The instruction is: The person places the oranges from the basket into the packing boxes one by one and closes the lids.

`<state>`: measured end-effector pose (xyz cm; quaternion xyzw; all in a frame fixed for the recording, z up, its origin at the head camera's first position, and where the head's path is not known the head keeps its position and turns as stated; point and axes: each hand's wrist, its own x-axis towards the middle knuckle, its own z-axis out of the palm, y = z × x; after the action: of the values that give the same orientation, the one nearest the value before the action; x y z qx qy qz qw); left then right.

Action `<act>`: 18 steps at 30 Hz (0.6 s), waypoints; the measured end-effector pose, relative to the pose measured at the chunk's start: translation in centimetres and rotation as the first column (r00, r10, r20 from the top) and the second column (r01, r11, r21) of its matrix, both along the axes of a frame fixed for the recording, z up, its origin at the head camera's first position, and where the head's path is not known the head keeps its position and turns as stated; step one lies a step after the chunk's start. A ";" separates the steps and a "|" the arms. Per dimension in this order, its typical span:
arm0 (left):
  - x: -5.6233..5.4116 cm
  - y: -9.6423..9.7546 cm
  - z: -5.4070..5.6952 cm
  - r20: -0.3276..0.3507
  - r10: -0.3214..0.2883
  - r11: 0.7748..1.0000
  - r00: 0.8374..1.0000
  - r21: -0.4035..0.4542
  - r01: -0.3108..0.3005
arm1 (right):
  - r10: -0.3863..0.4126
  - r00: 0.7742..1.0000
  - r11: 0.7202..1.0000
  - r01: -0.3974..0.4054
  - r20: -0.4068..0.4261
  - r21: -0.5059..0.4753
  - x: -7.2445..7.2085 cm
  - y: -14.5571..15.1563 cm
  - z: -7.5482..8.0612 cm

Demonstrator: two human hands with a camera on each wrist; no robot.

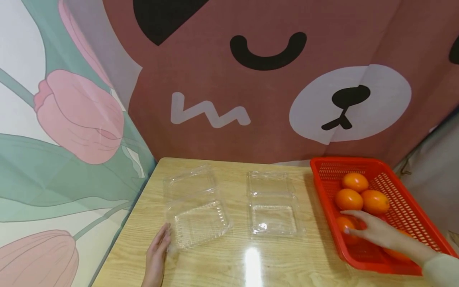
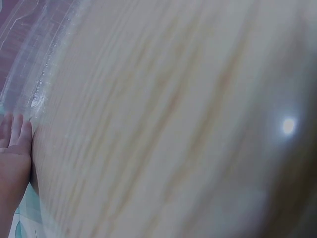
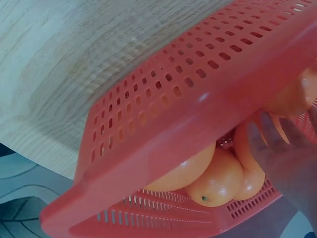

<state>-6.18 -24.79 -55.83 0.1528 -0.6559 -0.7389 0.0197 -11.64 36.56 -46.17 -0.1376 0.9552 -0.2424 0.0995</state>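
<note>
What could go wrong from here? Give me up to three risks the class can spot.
The right hand has its fingers at one orange in the basket; its smooth skin might slip.

Other oranges lie close together, so disturbing one could set them rolling.

The left hand is at the edge of the left box; a nudge might slide it.

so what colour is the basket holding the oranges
The plastic basket is red, best seen in the head view.
</note>
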 end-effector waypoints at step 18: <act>0.1 0.1 0.0 -0.013 0.005 1.000 1.000 0.014 -0.004 | 0.091 0.995 0.995 -0.089 -0.038 0.054 -0.1 0.6 -1.5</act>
<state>-6.09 -24.70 -55.86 0.1497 -0.6504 -0.7443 0.0245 -11.78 37.19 -47.66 -0.1827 0.9558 -0.2099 0.0945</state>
